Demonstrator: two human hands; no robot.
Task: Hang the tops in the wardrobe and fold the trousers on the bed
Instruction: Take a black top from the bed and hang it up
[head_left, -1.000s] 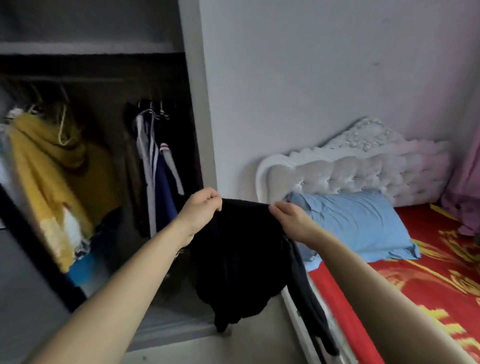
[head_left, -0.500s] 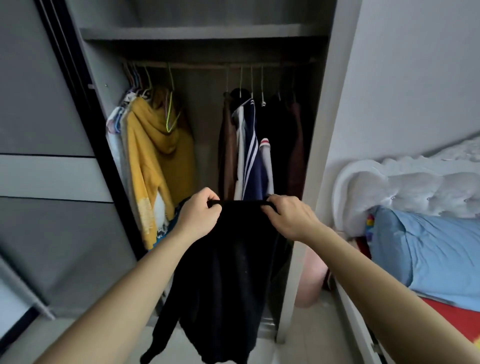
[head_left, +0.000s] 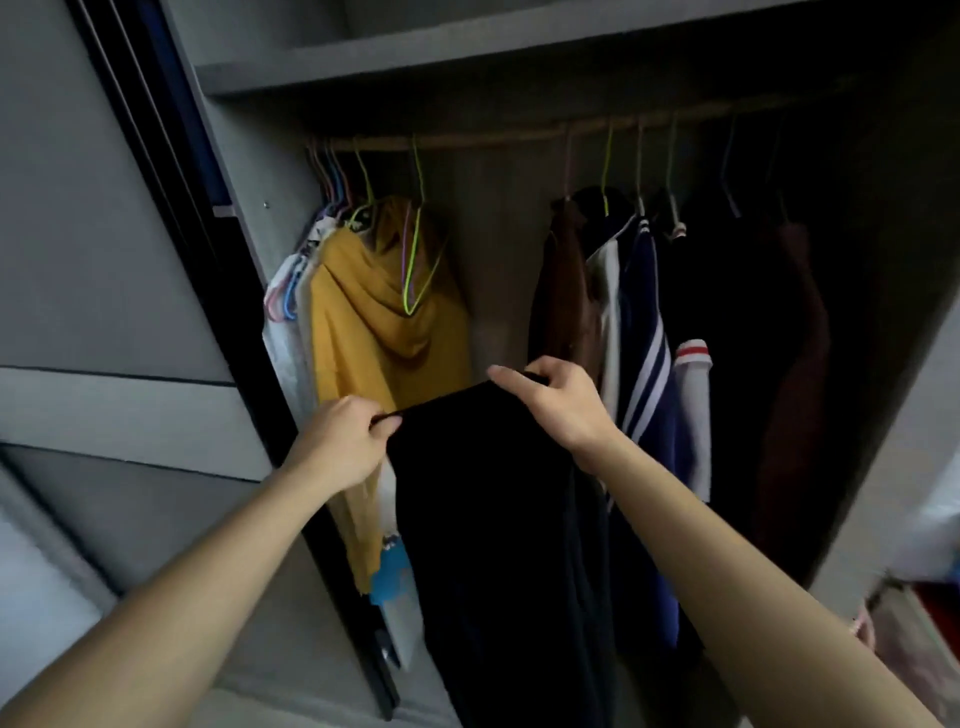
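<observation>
Head view shows us holding a black garment up in front of the open wardrobe. Our left grip pinches one end of its top edge, fingers curled round the cloth. Our right grip grasps the other end, a little higher, and the rest hangs down between our forearms. Behind it, on the rail, hang a yellow hoodie at the left and a navy top with white stripes at the right.
</observation>
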